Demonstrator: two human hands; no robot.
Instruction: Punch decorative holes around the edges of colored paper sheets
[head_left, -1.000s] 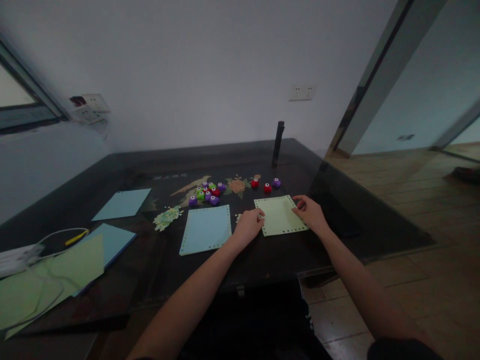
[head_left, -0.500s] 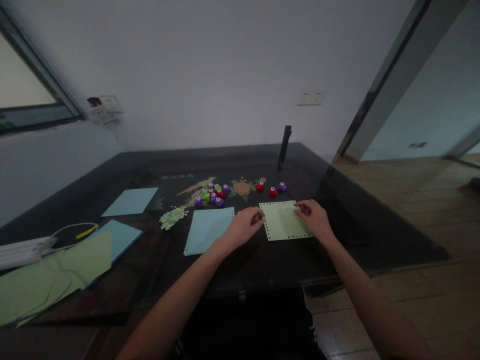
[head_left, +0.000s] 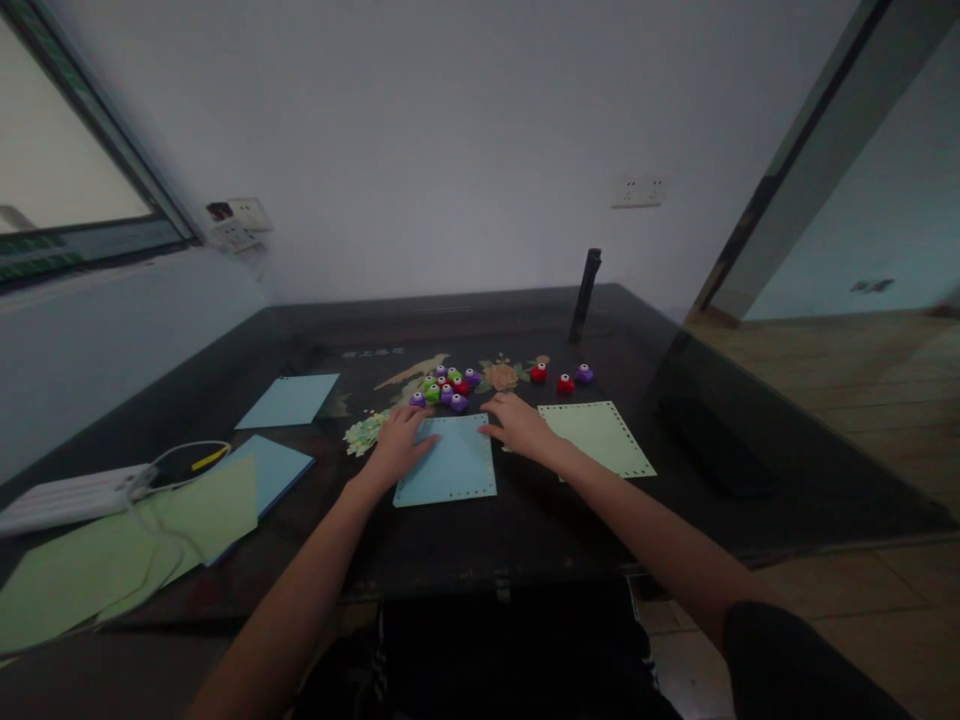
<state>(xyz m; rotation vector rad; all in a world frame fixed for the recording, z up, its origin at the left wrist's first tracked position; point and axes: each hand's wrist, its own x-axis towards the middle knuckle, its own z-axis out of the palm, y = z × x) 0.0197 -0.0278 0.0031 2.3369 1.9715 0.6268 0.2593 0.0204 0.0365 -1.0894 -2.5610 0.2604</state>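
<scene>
A light-blue sheet (head_left: 450,465) with small holes punched along its edges lies flat on the dark table. My left hand (head_left: 397,448) rests at its left edge, thumb over the paper and apart from the other fingers. At its upper right corner is my right hand (head_left: 519,428), fingers stretched forward and thumb apart. Neither hand visibly holds anything. To the right, partly behind my right forearm, lies a pale-green sheet (head_left: 604,440) with similar edge holes. Just beyond the blue sheet sits a cluster of small purple, green and red pieces (head_left: 448,388), each with an eye-like white spot.
Paper scraps (head_left: 364,433) lie left of my left hand. Two red pieces and a purple piece (head_left: 584,373) sit farther right. A black upright object (head_left: 585,295) stands at the back. Loose blue (head_left: 289,400) and green sheets (head_left: 135,550), a white power strip (head_left: 71,498) and cable occupy the left.
Both hands have moved left, from the green sheet to the blue sheet's two sides. The blue sheet now sits straighter. The view has shifted slightly left.
</scene>
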